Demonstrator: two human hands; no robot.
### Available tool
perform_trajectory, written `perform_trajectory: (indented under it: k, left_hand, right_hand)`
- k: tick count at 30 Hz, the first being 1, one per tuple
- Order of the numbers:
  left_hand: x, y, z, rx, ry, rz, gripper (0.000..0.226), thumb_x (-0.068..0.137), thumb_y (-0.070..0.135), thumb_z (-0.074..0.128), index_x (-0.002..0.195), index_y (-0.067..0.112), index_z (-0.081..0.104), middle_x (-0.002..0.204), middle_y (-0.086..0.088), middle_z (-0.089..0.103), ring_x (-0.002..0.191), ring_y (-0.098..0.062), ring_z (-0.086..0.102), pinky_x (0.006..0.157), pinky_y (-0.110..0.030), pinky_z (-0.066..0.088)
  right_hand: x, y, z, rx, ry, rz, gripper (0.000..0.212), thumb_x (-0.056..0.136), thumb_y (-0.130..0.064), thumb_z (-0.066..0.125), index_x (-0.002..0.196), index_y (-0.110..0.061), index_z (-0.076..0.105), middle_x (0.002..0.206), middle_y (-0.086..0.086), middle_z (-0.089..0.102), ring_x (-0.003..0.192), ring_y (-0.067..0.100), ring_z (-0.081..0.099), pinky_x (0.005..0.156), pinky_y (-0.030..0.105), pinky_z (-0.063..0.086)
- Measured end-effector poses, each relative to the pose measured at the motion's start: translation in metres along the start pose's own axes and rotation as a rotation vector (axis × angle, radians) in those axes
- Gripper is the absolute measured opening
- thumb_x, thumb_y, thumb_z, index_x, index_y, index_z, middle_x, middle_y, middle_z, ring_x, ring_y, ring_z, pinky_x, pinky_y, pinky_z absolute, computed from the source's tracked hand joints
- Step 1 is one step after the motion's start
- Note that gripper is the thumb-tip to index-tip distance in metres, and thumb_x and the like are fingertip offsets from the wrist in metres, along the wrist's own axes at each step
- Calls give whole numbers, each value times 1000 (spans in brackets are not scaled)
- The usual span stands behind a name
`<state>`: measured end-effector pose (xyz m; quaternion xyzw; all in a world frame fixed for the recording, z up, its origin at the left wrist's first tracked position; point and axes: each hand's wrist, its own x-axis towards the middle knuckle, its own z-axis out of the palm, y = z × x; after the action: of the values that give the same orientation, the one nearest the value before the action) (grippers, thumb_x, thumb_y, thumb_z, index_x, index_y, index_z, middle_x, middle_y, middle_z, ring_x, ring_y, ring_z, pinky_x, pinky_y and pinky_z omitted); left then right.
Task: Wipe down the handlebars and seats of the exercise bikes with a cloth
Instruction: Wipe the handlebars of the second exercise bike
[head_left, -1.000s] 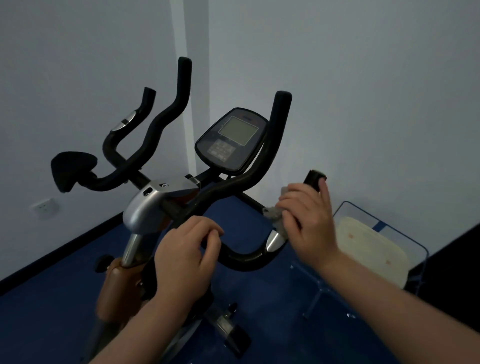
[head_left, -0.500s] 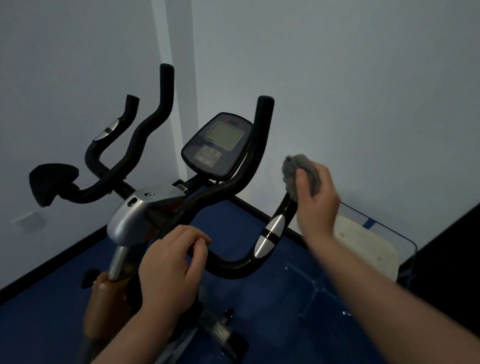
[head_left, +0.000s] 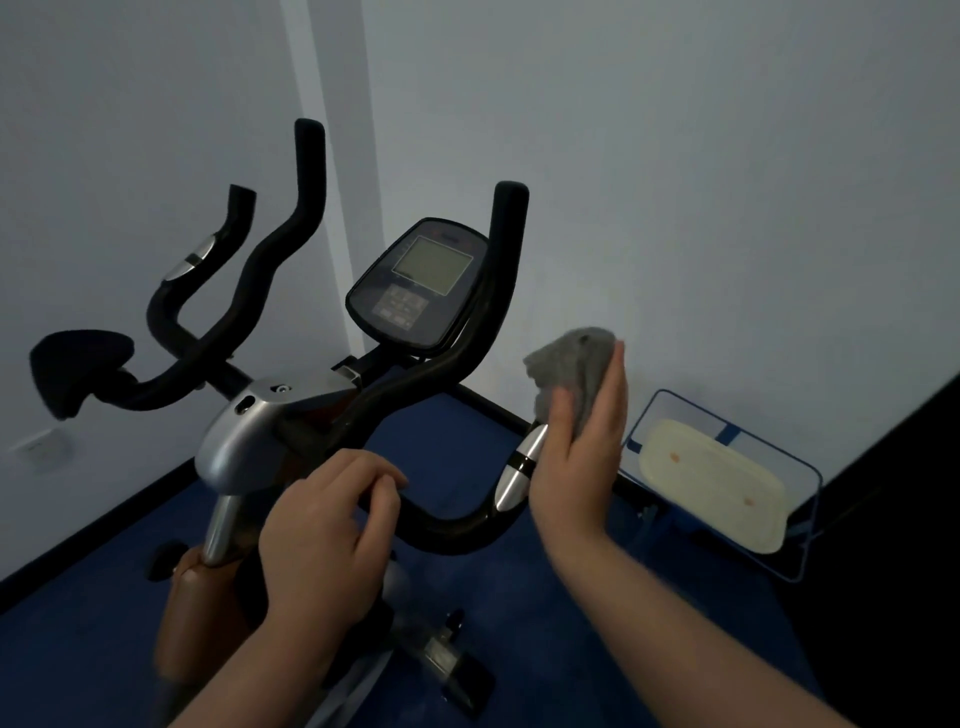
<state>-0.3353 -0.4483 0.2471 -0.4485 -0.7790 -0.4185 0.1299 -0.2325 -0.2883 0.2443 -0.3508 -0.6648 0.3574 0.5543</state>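
Right hand (head_left: 579, 457) grasps grey cloth (head_left: 571, 364) around right handlebar grip, apparently; left hand (head_left: 324, 540) grips the handlebar (head_left: 441, 525) bend.

The right hand (head_left: 576, 457) held the cloth (head_left: 569, 364) against the outer end of the right handlebar (head_left: 457, 525), with bare wall (head_left: 727, 208) behind it and open air above. To its left, the upright right grip (head_left: 506, 244) and the console (head_left: 421, 286) stood close together and closed off the middle, while on its right a clear bin (head_left: 810, 519) sat low on the floor (head_left: 597, 623) by the wall. The left hand (head_left: 322, 540) gripped the bar near the silver stem (head_left: 260, 431), and the left grips (head_left: 270, 244) rose beyond it with open gaps between them.
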Motion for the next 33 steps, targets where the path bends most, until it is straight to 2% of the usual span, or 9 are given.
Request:
perform_trajectory:
  k: [2, 4, 8, 13, 16, 19, 22, 27, 33]
  left_hand:
    - [0, 0, 0, -1, -7, 2, 25, 89, 29, 42, 78, 29, 65, 80, 20, 61, 73, 2, 55, 57, -24, 43]
    - [0, -1, 0, 1, -14, 6, 25, 89, 30, 42, 79, 29, 64, 80, 20, 61, 72, 3, 55, 57, -23, 42]
    - [0, -1, 1, 2, -13, 3, 26, 90, 30, 41, 80, 29, 65, 82, 20, 61, 72, 2, 55, 56, -24, 41]
    - [-3, -2, 0, -37, 50, 13, 25, 90, 26, 43, 80, 24, 66, 84, 17, 62, 75, 1, 56, 61, -29, 45]
    - [-5, -3, -2, -37, 70, 40, 25, 90, 23, 44, 80, 19, 65, 84, 12, 62, 76, -2, 56, 64, -32, 45]
    - [-17, -10, -8, 83, 50, 61, 21, 89, 24, 46, 84, 19, 66, 93, 8, 63, 85, -10, 57, 75, -31, 43]
    - [-45, -23, -19, 181, 135, -165, 27, 90, 31, 41, 101, 23, 64, 115, 6, 59, 104, -13, 52, 90, -25, 28]
    - [-58, -33, -16, 85, 195, -405, 39, 94, 43, 33, 118, 23, 57, 130, 5, 50, 119, -16, 44, 97, -36, 32]
    - [-58, -37, -14, 59, 145, -405, 44, 96, 46, 29, 131, 29, 50, 139, 10, 46, 123, 3, 33, 101, -28, 26]
  right_hand:
    - [-24, 8, -5, -114, -100, -103, 52, 104, -33, 30, 153, -32, 13, 163, -6, 3, 149, 9, 7, 120, 22, 12]
    - [-16, 16, -20, -417, -205, -339, 50, 104, -38, 23, 152, -25, 25, 163, -1, 3, 151, 18, 1, 122, 36, -3]
    - [39, 13, -46, -736, -440, -783, 41, 99, -33, 39, 123, -12, 65, 139, 4, 56, 143, 21, 31, 120, 44, -5]
    - [-13, -7, -26, -731, -560, -719, 28, 94, -27, 44, 86, -14, 67, 86, 2, 63, 98, 23, 58, 119, 43, 18]
    - [-49, -16, -12, -713, -722, -744, 42, 99, -43, 34, 83, -18, 65, 75, -3, 58, 75, 19, 53, 98, 39, 40]
    - [-21, -20, -26, -693, -959, -849, 45, 102, -38, 27, 104, -18, 67, 87, -7, 65, 81, 14, 58, 95, 34, 37]
    - [4, -21, -43, -651, -1184, -861, 43, 100, -43, 33, 132, -23, 54, 115, -14, 63, 101, 6, 56, 99, 25, 39]
    - [-23, -37, -10, -651, -1019, -668, 38, 90, -52, 42, 103, -28, 70, 83, -10, 71, 72, 12, 65, 63, 32, 54]
    - [-28, -53, 46, -761, -1027, -542, 33, 100, -46, 39, 114, -30, 64, 94, -2, 69, 88, 20, 63, 65, 30, 39]
